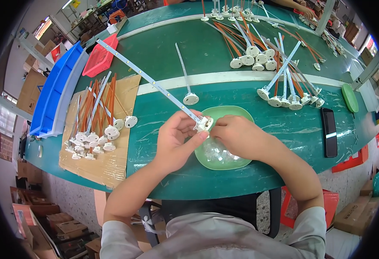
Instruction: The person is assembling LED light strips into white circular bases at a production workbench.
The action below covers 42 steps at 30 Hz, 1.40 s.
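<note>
My left hand is closed around the lower end of an LED strip, a long narrow bar with a row of small square lights. The bar slants up to the far left. At its near end a small white round base sits by my thumb and fingertips, turned on its side. Close beside the base, my right hand has its fingers curled together over a light green tray. Whatever those fingers pinch is hidden. Small clear plastic pieces lie in the tray below them.
Bundles of strips with white bases lie on cardboard at left and on the green table at right. A single strip lies ahead. A red basket, blue bin and phone are around. Another person's hand shows far right.
</note>
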Motion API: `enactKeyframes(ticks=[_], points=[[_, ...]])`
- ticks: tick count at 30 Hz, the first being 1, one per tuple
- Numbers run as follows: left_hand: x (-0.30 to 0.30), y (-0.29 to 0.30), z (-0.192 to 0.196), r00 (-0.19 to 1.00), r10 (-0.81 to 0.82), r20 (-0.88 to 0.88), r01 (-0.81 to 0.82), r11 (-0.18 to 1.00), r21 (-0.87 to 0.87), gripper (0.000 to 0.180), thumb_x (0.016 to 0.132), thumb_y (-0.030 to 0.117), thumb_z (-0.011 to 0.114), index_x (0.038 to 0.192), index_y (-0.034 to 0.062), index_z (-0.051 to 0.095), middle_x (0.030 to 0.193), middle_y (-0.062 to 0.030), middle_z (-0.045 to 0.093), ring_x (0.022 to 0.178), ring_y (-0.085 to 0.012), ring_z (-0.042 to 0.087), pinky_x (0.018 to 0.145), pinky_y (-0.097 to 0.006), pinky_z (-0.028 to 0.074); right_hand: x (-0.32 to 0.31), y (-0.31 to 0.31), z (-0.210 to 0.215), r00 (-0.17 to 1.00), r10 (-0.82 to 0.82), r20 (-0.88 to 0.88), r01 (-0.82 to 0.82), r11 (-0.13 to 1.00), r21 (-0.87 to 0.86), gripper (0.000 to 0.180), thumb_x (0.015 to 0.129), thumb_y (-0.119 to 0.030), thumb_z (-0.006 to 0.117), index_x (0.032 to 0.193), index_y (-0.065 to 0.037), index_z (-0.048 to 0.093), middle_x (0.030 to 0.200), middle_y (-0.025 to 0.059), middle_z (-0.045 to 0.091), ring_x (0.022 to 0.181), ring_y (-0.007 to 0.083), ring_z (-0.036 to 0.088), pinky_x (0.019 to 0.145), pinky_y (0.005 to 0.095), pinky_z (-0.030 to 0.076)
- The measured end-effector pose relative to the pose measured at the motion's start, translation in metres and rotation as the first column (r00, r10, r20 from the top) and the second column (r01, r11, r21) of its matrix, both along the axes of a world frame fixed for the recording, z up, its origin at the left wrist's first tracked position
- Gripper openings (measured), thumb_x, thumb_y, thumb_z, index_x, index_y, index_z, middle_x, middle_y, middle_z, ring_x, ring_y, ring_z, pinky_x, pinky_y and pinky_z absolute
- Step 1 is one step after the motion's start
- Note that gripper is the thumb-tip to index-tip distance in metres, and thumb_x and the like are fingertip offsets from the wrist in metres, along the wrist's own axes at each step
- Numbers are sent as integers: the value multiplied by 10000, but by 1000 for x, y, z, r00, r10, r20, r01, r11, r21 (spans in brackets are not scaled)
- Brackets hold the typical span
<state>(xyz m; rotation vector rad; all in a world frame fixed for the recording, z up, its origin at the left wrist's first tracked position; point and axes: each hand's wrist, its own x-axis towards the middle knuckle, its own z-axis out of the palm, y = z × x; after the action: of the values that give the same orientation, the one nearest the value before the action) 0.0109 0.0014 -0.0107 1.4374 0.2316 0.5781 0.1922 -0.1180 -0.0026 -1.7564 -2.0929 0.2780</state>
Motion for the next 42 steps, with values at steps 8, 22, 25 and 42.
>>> enactKeyframes(ticks=[8,22,25,42], points=[[-3,2,2,1000,15,-7,-14,999,29,401,901,23,682,1261,-4,506,1222,-175,645,1069,-189,629,932,-355,524,6,-4,10,965,0,-264,-6,1000,-21,133,795,-38,690,927,-23,701,859,140,670,799,342,664,725,417,541],[-6,2,2,999,-6,-48,17,977,212,423,872,-46,678,1254,4,505,1236,-160,640,1104,-173,615,940,-333,493,0,-4,13,979,8,-205,10,996,88,137,814,-39,704,945,-8,676,834,114,678,737,267,675,671,372,539],[-4,1,-3,996,44,73,-50,995,88,531,855,-53,691,1314,35,439,1274,-185,611,1116,-217,624,959,-364,502,-8,-8,20,801,-73,-594,218,960,177,80,879,2,671,957,19,670,844,95,694,713,161,697,628,282,551],[-8,-3,0,986,36,160,-21,996,-90,550,764,-11,801,1237,38,525,1317,-179,583,1186,-225,600,968,-353,511,-23,-13,17,931,86,-354,147,799,582,148,814,16,690,951,-7,639,798,124,661,671,250,650,571,326,503]])
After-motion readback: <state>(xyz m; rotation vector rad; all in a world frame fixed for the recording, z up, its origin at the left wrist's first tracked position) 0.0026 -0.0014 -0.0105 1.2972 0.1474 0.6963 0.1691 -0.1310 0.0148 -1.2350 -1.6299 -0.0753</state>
